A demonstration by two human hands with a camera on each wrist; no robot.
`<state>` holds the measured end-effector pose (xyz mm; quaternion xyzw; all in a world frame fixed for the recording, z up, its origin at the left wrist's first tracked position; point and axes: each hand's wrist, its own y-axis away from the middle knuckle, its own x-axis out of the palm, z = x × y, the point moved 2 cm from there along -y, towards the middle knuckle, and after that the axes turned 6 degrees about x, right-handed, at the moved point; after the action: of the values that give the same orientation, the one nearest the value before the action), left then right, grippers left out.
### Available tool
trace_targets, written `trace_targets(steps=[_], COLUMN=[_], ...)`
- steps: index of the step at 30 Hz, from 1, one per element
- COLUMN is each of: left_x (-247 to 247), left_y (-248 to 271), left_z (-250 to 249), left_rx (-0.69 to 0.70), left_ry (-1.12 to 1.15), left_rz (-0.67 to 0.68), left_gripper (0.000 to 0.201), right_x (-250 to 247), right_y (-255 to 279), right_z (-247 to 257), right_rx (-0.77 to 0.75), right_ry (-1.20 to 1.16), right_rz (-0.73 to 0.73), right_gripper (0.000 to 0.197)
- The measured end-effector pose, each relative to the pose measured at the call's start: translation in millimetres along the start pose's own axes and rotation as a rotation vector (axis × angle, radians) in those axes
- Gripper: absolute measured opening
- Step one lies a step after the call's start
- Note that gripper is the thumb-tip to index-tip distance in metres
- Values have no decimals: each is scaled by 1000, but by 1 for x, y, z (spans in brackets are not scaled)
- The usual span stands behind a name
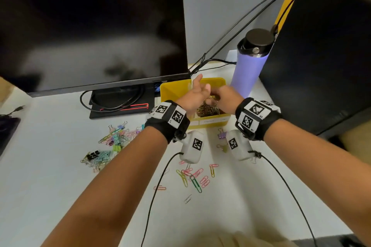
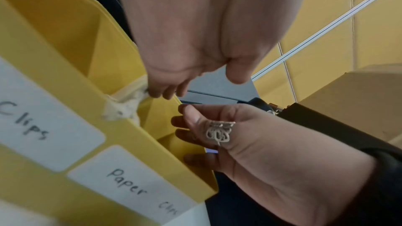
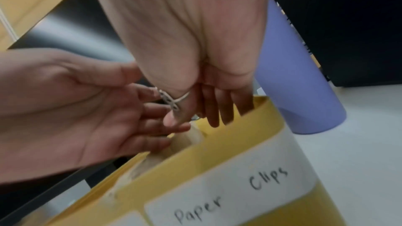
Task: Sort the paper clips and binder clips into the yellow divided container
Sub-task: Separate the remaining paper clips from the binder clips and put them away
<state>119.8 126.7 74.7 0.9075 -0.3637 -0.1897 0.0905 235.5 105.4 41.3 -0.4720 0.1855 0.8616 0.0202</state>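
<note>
The yellow divided container (image 1: 174,87) stands on the desk behind both wrists, with gold paper clips (image 1: 206,109) piled in its near right compartment. My right hand (image 1: 215,95) hovers over it and pinches a small bunch of silvery paper clips (image 3: 172,100) between thumb and fingers; the same bunch of clips (image 2: 218,133) shows in the left wrist view. My left hand (image 1: 197,87) is just beside it, palm open and fingers loosely extended (image 3: 156,109), holding nothing. White labels on the front wall read "Paper Clips" (image 3: 230,193).
Loose coloured paper clips (image 1: 114,138) and black binder clips (image 1: 93,154) lie on the left of the desk, more paper clips (image 1: 193,176) in the middle, and a purple binder clip (image 1: 221,134) nearby. A monitor (image 1: 90,26), a purple bottle (image 1: 251,66) and a black tower (image 1: 321,46) crowd the container.
</note>
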Motion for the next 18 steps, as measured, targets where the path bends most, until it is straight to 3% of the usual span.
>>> trace_targets(steps=[4,7,10,13,15,18], left_x=[-13,-34,-40,-27,-14,-4], left_y=[22,60,109,149,163,168], left_z=[3,29,83,137,157,167], left_rx=[192,283,161,-110,-188,-177], left_ry=[4,-335,-650,-693,-652,-618], left_rz=[-104,-253,-172,-34,-13,-110], left_gripper=[42,26,20,38,47,29], right_x=[4,17,55,94,107,122], right_y=[28,75,114,135,141,141], right_z=[1,0,-14,-33,-33,-23], right_rx=[-128,-304,-271,-22,47,14], right_ry=[-139,-156,-14,125,81,113], right_rz=[-211,-275,-3,305,324,273], right_gripper=[38,21,20,49,65,54])
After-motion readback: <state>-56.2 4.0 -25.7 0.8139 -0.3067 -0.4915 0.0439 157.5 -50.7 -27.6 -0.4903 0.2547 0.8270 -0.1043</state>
